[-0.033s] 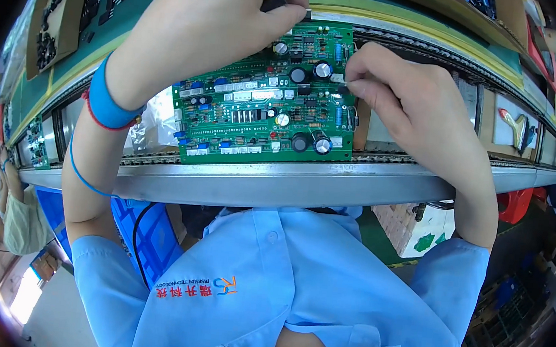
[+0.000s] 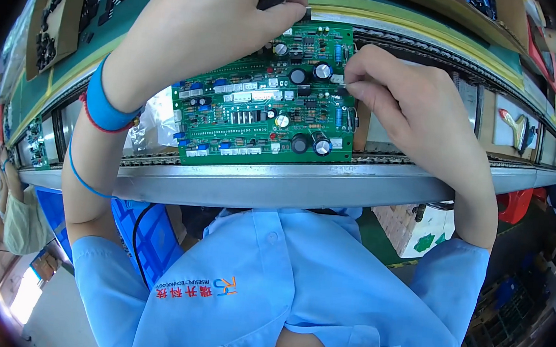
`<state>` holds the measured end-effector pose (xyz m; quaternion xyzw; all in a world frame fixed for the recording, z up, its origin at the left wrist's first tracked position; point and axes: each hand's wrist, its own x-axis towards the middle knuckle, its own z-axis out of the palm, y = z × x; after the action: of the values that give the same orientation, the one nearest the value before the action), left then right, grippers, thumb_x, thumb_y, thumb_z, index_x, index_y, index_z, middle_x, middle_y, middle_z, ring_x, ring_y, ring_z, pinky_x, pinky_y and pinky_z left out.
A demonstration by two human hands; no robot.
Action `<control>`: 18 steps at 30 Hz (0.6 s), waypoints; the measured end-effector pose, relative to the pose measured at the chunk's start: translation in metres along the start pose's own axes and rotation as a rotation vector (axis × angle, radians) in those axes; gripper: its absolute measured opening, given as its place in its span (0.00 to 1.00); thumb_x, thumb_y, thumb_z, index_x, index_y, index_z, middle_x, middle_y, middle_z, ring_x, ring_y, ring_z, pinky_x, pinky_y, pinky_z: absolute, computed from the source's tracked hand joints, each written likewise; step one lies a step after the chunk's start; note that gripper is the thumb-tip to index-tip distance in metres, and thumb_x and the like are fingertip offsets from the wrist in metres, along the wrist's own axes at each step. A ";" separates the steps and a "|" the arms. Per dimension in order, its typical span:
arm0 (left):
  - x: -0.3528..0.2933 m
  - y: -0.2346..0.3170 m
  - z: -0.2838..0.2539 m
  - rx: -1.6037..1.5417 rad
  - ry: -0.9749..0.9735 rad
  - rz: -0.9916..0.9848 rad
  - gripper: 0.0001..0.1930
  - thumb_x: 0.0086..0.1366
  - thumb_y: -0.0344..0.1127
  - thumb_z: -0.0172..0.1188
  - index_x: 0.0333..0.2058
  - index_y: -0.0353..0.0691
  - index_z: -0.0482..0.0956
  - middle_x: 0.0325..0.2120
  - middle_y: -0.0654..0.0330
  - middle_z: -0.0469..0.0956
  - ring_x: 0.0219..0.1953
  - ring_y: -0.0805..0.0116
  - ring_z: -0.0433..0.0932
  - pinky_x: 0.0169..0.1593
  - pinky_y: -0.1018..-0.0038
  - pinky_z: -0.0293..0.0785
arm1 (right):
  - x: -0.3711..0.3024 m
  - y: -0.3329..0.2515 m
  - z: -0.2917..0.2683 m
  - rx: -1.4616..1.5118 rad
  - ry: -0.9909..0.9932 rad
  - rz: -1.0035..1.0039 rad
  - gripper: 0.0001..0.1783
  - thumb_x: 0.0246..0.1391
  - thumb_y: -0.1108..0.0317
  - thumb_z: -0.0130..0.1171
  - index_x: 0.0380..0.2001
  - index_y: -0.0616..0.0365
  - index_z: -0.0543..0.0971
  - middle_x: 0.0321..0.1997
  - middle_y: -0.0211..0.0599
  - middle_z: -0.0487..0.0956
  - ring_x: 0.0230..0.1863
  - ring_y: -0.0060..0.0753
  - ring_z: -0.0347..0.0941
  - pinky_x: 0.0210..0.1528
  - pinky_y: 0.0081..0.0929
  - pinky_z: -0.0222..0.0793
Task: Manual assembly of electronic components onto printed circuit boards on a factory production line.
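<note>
A green circuit board (image 2: 240, 155), packed with capacitors, white connectors and blue parts, lies across the rails in front of me. Over its far edge, my left hand (image 2: 265, 20) is closed, with a black electronic component (image 2: 271, 0) in its curled fingers. Another small dark part shows by its fingertips, partly hidden. At the board's right edge my right hand (image 2: 404, 95) pinches thumb and forefinger together beside a large round capacitor (image 2: 323, 70). What those fingertips hold, if anything, is too hidden to make out. A blue wrist strap (image 2: 107, 102) circles my left wrist.
A metal rail (image 2: 290, 189) runs along the near side, with chain tracks behind it. Cardboard trays of black components stand at the far left (image 2: 73, 23) and far right. Clear plastic (image 2: 153, 126) lies left of the board. A blue crate (image 2: 153, 235) sits below the rail.
</note>
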<state>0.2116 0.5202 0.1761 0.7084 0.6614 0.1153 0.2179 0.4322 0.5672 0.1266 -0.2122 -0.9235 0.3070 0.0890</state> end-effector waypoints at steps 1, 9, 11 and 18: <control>-0.001 0.003 -0.002 -0.046 0.063 -0.024 0.08 0.58 0.33 0.61 0.30 0.34 0.82 0.18 0.53 0.79 0.20 0.60 0.78 0.26 0.70 0.73 | 0.001 0.000 0.001 0.001 0.000 -0.001 0.04 0.58 0.71 0.54 0.37 0.55 0.72 0.26 0.39 0.77 0.27 0.45 0.76 0.27 0.33 0.67; 0.007 0.002 -0.001 -0.109 0.008 -0.125 0.09 0.59 0.34 0.62 0.30 0.32 0.81 0.17 0.57 0.78 0.18 0.71 0.75 0.24 0.75 0.69 | 0.003 0.000 0.001 -0.160 -0.072 0.013 0.04 0.59 0.68 0.54 0.37 0.53 0.72 0.26 0.39 0.78 0.27 0.48 0.75 0.26 0.37 0.67; 0.008 0.003 -0.001 -0.125 0.024 -0.130 0.09 0.59 0.34 0.62 0.30 0.32 0.81 0.17 0.58 0.78 0.18 0.74 0.73 0.24 0.76 0.69 | 0.002 -0.001 0.000 -0.178 -0.065 0.006 0.04 0.58 0.68 0.54 0.37 0.52 0.72 0.25 0.39 0.77 0.27 0.47 0.75 0.26 0.37 0.67; 0.009 -0.002 0.003 -0.176 0.012 -0.119 0.09 0.60 0.34 0.61 0.30 0.32 0.81 0.17 0.59 0.77 0.17 0.75 0.71 0.23 0.77 0.67 | 0.002 -0.001 0.002 -0.164 -0.021 -0.022 0.04 0.58 0.69 0.56 0.36 0.52 0.73 0.25 0.39 0.77 0.26 0.46 0.75 0.26 0.35 0.67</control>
<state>0.2119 0.5292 0.1717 0.6453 0.6908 0.1642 0.2817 0.4293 0.5664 0.1255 -0.2053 -0.9487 0.2316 0.0649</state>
